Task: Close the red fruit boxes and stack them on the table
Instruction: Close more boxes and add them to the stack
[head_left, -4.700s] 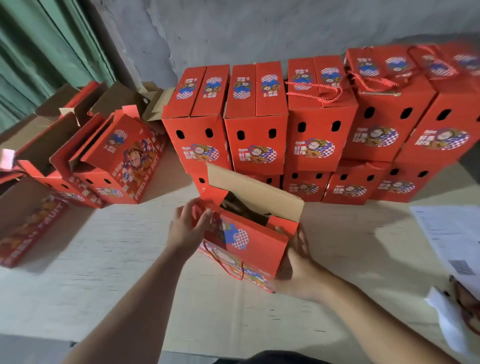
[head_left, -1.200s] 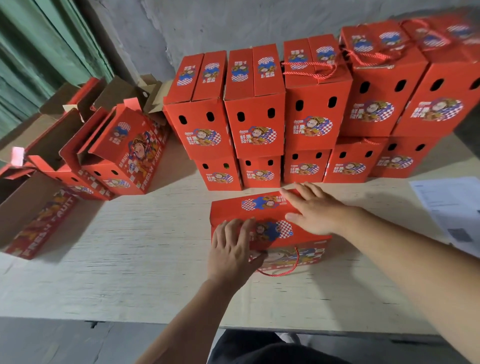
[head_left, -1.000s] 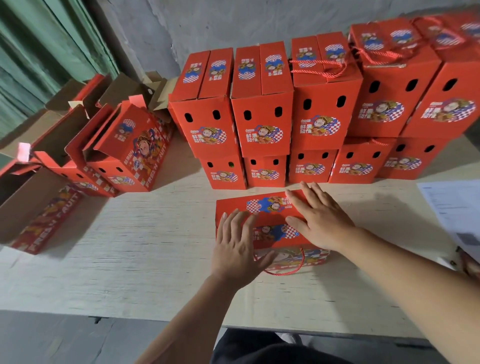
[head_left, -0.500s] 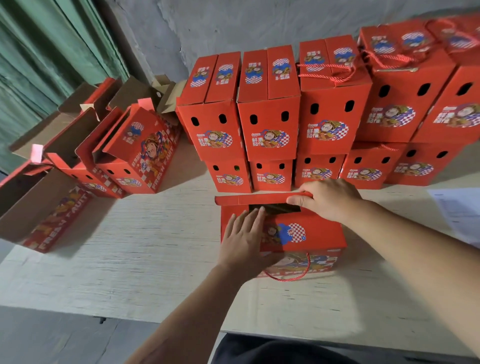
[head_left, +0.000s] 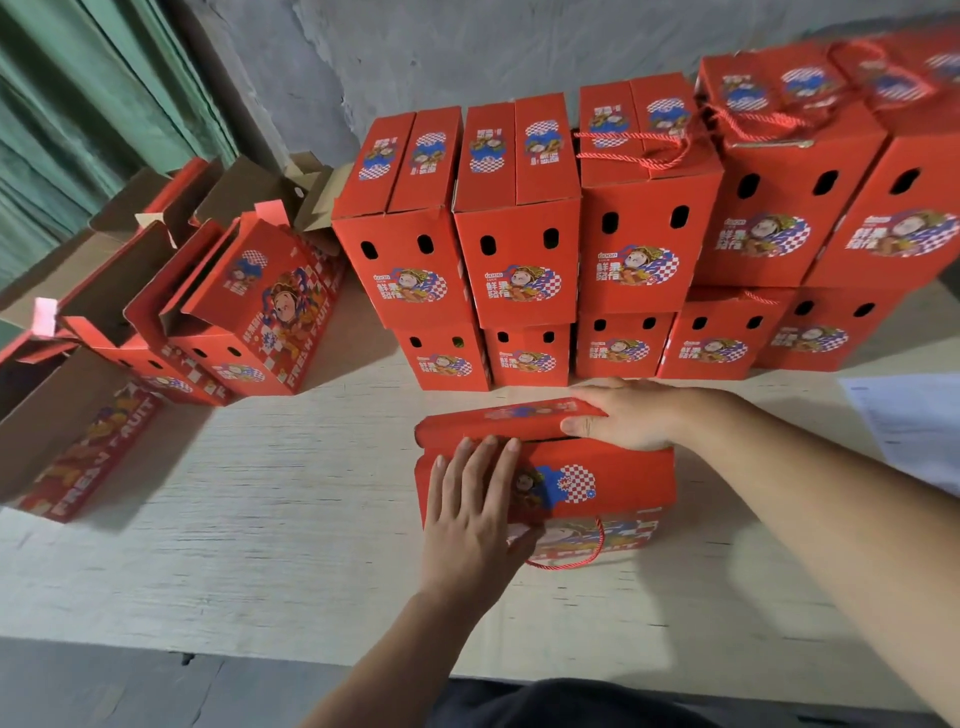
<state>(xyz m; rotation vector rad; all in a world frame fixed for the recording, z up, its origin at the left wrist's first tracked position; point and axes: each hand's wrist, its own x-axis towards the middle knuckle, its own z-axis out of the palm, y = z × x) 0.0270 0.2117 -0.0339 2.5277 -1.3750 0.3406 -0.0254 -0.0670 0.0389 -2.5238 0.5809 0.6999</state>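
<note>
Red fruit box (head_left: 597, 483) on table (head_left: 260, 519), left hand (head_left: 470, 514) flat on near flap, fingers straight, right hand (head_left: 631, 415) gripping far flap (head_left: 498, 423)

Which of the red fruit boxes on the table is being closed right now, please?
The box nearest the person, alone in front of the stacked boxes: the left hand rests on it, the right hand holds its far flap.

Stacked closed boxes (head_left: 519, 244) wall off the back; bare table (head_left: 260, 519) lies open front-left.
</note>
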